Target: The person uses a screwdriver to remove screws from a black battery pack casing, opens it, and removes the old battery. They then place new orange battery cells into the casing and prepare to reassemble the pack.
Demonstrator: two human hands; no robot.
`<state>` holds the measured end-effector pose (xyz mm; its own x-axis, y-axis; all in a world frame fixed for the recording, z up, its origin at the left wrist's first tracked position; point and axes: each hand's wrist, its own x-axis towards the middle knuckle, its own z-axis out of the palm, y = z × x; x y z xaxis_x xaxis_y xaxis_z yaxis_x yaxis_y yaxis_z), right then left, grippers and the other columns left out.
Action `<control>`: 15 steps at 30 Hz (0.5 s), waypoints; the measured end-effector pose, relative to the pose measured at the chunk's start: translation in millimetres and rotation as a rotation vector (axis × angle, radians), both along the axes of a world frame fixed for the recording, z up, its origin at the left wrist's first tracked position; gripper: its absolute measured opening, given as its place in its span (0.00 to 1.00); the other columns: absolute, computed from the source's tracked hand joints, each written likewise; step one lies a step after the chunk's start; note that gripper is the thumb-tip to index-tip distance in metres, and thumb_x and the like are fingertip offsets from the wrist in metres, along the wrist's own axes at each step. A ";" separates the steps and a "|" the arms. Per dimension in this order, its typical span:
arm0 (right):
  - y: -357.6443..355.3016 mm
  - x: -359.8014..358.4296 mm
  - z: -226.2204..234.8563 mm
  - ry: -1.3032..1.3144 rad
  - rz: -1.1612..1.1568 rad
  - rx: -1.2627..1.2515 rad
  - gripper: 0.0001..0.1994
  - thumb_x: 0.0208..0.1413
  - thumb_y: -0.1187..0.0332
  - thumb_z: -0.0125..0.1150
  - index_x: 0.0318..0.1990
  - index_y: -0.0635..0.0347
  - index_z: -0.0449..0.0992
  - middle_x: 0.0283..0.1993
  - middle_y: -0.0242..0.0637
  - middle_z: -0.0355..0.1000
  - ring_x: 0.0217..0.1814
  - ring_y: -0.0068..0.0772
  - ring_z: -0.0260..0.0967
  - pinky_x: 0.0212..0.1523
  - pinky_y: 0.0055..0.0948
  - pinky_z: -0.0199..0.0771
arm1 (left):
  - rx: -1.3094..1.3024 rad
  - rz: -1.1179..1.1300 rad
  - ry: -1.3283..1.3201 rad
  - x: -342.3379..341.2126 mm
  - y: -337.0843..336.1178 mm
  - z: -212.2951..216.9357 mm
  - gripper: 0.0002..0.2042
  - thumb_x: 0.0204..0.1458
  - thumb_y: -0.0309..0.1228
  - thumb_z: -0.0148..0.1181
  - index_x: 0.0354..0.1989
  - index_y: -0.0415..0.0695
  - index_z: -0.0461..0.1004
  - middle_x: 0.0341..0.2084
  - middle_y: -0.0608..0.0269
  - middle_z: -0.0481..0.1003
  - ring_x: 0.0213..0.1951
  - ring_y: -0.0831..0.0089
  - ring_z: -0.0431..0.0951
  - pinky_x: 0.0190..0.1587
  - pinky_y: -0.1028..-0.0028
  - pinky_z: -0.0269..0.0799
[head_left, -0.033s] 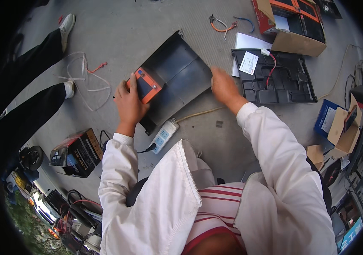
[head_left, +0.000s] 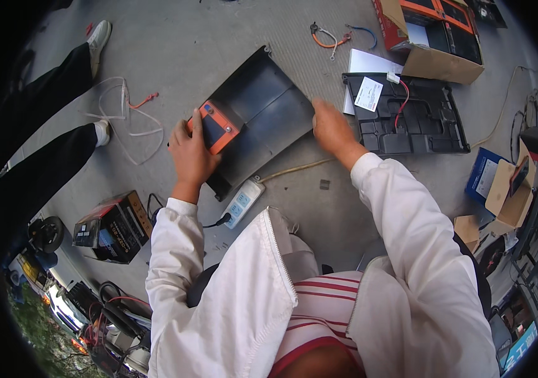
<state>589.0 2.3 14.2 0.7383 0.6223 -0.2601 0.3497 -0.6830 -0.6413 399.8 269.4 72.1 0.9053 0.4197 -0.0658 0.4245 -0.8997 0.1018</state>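
Head view looks down on both white-sleeved forearms stretched forward over a concrete floor. Left hand grips the near-left edge of a dark panel, thumb pressed on an orange device lying on it. Right hand clasps the panel's right edge, fingers curled. A white power strip lies just below the panel.

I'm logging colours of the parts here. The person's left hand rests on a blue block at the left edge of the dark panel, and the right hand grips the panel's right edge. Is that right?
Not quite: the block under the left hand is orange with a dark face, not blue, as the head view shows. The rest holds: it sits at the left edge of the dark panel, and the right hand grips the panel's right edge.
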 end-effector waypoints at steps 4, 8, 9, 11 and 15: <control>2.3 7.0 -2.1 0.001 0.008 -0.023 0.06 0.63 0.74 0.47 0.45 0.63 0.67 0.45 0.61 0.72 0.47 0.71 0.71 0.48 0.61 0.72 | -0.031 0.044 0.068 -0.6 -6.5 4.6 0.57 0.30 0.33 0.79 0.75 0.48 0.55 0.61 0.39 0.62 0.61 0.42 0.66 0.64 0.53 0.63; 3.4 7.5 -4.7 -0.022 0.030 -0.029 0.06 0.63 0.74 0.47 0.45 0.63 0.67 0.45 0.62 0.73 0.48 0.70 0.72 0.49 0.61 0.71 | -0.048 0.072 0.052 -10.9 -12.7 3.9 0.55 0.35 0.38 0.79 0.76 0.48 0.55 0.62 0.36 0.62 0.63 0.41 0.64 0.66 0.53 0.61; 5.5 6.7 -5.8 -0.029 0.045 -0.029 0.06 0.63 0.74 0.47 0.45 0.63 0.67 0.46 0.62 0.73 0.48 0.70 0.72 0.49 0.61 0.71 | -0.172 0.101 -0.021 -20.7 -5.9 2.7 0.53 0.39 0.42 0.77 0.76 0.46 0.55 0.63 0.35 0.61 0.64 0.41 0.63 0.66 0.52 0.60; 9.4 4.3 0.9 -0.050 0.025 -0.012 0.08 0.61 0.75 0.47 0.46 0.65 0.68 0.46 0.64 0.72 0.50 0.71 0.70 0.50 0.61 0.70 | -0.396 0.190 -0.194 -50.3 23.4 -0.7 0.50 0.46 0.48 0.74 0.75 0.43 0.55 0.65 0.34 0.60 0.66 0.41 0.62 0.68 0.52 0.58; 4.6 12.3 -6.3 -0.112 0.106 -0.030 0.09 0.59 0.77 0.50 0.46 0.69 0.69 0.43 0.66 0.73 0.47 0.72 0.70 0.48 0.60 0.70 | -0.828 0.997 -0.657 -103.1 54.9 8.8 0.48 0.58 0.58 0.60 0.72 0.29 0.53 0.65 0.33 0.63 0.66 0.48 0.66 0.68 0.62 0.59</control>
<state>601.3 6.9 7.9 0.6941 0.6916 -0.1997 0.4891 -0.6566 -0.5741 296.6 324.3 80.9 0.2271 0.9287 -0.2933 0.4993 0.1475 0.8538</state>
